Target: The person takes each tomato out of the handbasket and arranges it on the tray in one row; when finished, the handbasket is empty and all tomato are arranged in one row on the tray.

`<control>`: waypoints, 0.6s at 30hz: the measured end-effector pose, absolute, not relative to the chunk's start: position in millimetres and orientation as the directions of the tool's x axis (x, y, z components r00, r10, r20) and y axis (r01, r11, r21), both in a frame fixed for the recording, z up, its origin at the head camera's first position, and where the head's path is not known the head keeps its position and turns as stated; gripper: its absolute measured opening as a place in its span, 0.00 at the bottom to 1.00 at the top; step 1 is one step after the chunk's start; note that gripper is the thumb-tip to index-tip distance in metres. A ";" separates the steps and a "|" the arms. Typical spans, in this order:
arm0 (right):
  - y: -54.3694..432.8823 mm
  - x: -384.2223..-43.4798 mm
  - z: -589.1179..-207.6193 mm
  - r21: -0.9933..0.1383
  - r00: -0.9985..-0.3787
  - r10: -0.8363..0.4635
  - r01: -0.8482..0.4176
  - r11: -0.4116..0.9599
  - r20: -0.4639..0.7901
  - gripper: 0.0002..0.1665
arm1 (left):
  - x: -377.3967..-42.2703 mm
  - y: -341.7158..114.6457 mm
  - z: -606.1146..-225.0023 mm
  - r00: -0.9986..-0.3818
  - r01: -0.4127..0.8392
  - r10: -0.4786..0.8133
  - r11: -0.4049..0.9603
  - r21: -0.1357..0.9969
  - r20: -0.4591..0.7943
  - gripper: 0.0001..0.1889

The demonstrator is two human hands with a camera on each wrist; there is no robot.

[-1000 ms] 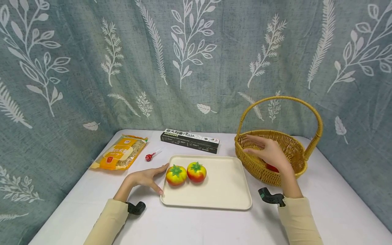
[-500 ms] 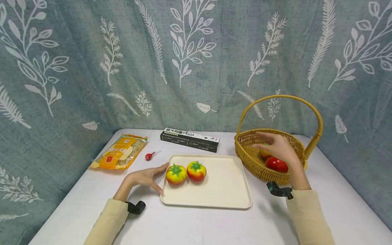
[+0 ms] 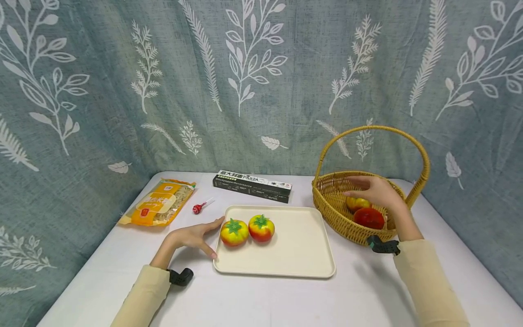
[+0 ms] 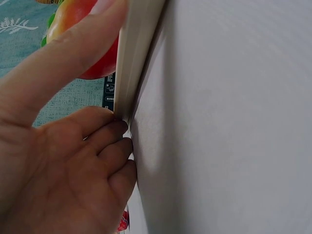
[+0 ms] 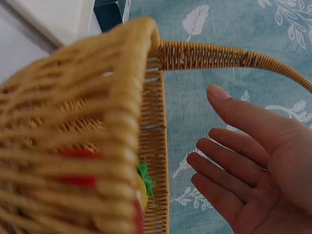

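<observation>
Under the right grip [image 3: 377,193], released: red fruit [image 3: 369,218] and yellow fruit [image 3: 358,204] are contained in the basket [image 3: 341,222].
At the left grip [image 3: 195,238], relaxed: the tray [image 3: 298,240] is touched; two tomatoes [image 3: 234,233] are carried on it, nearby.

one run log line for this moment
left hand: touching tray edge | right hand: over basket, holding nothing | on tray: two red-yellow fruits | in basket: red fruit, yellow fruit
</observation>
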State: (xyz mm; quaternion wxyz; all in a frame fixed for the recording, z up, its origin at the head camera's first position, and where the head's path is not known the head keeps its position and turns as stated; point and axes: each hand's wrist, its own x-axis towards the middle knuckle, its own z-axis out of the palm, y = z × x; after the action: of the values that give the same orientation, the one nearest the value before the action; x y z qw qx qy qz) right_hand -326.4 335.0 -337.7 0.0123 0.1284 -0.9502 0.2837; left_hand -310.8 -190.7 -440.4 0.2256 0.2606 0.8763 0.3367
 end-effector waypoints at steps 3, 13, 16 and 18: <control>339.4 -330.0 -334.0 -0.531 -0.968 -0.239 -0.244 0.812 0.079 0.47 | -310.6 -191.0 -440.1 -0.763 0.301 0.607 0.637 0.710 -0.221 0.60; 352.1 -337.8 -328.1 -0.504 -0.968 -0.249 -0.226 0.833 0.022 0.47 | -310.2 -190.9 -439.3 -0.761 0.311 0.612 0.635 0.707 -0.214 0.60; 353.7 -338.2 -325.4 -0.507 -0.963 -0.270 -0.240 0.828 0.014 0.45 | -310.2 -191.0 -439.4 -0.761 0.312 0.612 0.635 0.706 -0.214 0.60; 354.7 -339.6 -323.5 -0.510 -0.958 -0.288 -0.252 0.822 0.009 0.44 | -310.2 -191.2 -439.4 -0.762 0.311 0.611 0.635 0.707 -0.214 0.60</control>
State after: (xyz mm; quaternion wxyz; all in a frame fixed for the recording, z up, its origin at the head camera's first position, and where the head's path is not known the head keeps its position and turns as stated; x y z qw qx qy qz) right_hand -339.6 354.7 -323.5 -0.0340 0.1414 -0.9539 0.2624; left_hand -310.2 -191.2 -439.4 0.2233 0.2629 0.8763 0.3364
